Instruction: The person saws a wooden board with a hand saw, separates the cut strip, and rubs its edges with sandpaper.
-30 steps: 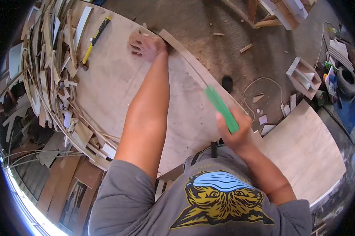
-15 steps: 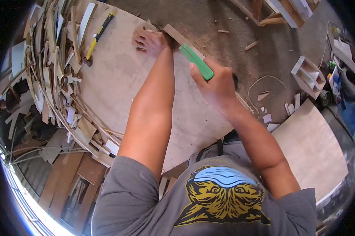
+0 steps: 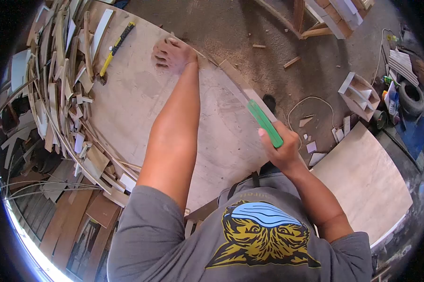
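Note:
My right hand point(image 3: 286, 146) is wrapped round the green handle point(image 3: 265, 123) of a handsaw. The saw's thin greyish blade point(image 3: 234, 88) runs up and left along the far edge of a large plywood sheet point(image 3: 212, 145). Beside the blade lies a narrow wooden strip point(image 3: 238, 75) at that edge. My left hand point(image 3: 173, 54) presses down on the sheet near the far edge, fingers spread and slightly blurred, holding nothing. To its left on the sheet rests a yellow and black utility knife point(image 3: 117, 49).
Wood offcuts point(image 3: 61, 94) are heaped along the left side. Sawdust and small scraps point(image 3: 292, 62) litter the floor beyond the sheet. A small wooden box point(image 3: 359, 96), a cable point(image 3: 310, 97) and another plywood panel point(image 3: 369, 176) are on the right. A wooden frame point(image 3: 315, 28) stands at the top.
My right hand has drawn the saw back toward my body, down and to the right. My left hand stays on the sheet. The view has shifted slightly.

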The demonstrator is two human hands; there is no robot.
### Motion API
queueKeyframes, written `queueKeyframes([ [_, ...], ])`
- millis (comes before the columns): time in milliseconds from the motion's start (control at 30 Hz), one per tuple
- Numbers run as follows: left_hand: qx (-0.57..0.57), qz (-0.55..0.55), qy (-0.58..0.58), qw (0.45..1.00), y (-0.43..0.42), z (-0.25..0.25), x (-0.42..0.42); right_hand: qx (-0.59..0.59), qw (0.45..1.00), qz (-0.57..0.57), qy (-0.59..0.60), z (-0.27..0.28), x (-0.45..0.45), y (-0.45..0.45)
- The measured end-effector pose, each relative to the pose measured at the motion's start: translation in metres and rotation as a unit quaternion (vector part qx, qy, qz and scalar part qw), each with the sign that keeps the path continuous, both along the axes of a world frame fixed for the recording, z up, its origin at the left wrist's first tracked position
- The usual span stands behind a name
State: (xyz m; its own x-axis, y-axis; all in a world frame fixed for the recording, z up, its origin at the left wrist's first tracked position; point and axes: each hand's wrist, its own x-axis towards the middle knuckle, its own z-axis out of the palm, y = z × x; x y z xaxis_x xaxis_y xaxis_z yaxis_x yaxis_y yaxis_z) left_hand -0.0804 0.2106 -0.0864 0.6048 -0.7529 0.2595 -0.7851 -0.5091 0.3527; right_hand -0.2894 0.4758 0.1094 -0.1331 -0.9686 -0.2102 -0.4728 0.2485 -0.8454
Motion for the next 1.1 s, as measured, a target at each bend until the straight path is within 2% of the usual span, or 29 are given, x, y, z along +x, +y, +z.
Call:
queueKeyframes([
  [100, -0.113, -0.056, 0.010, 0.992, 0.010, -0.006, 0.010, -0.035, 0.999, 0.004, 0.013, -0.003, -0.001, 0.000],
  [200, -0.126, -0.162, 0.021, 0.978, 0.057, 0.013, 0.016, -0.014, 1.000, -0.003, -0.009, -0.006, -0.008, 0.001],
  [267, -0.117, -0.161, 0.242, 0.950, 0.115, 0.040, -0.005, -0.018, 1.000, -0.003, -0.010, -0.003, -0.010, -0.001],
  [333, -0.039, -0.134, 0.370, 0.918, 0.184, 0.042, -0.030, -0.035, 0.999, -0.003, -0.009, 0.000, -0.012, -0.003],
  [367, -0.016, -0.113, 0.407, 0.906, 0.215, 0.045, -0.047, -0.024, 0.999, -0.014, -0.019, -0.001, -0.013, -0.003],
  [400, 0.028, -0.115, 0.384, 0.916, 0.243, 0.042, -0.060, -0.013, 0.999, -0.025, -0.028, -0.004, -0.013, -0.005],
  [467, 0.054, -0.058, 0.555, 0.828, 0.282, 0.046, -0.084, -0.019, 0.999, -0.039, -0.033, 0.003, -0.012, -0.012],
  [567, 0.024, -0.057, 0.659, 0.749, 0.320, 0.054, -0.107, -0.045, 0.998, -0.042, -0.019, 0.009, -0.010, -0.020],
  [667, 0.075, -0.125, 0.676, 0.723, 0.355, 0.042, -0.122, -0.071, 0.996, -0.041, -0.038, 0.021, -0.005, -0.027],
  [867, 0.133, -0.147, 0.608, 0.769, 0.392, 0.045, -0.139, -0.138, 0.988, -0.051, -0.054, 0.051, 0.009, -0.032],
  [967, 0.138, -0.168, 0.601, 0.769, 0.399, 0.040, -0.140, -0.100, 0.991, -0.075, -0.056, 0.066, 0.006, -0.033],
  [1100, 0.132, -0.195, 0.652, 0.721, 0.417, 0.037, -0.156, -0.152, 0.982, -0.078, -0.077, 0.098, -0.002, -0.032],
])
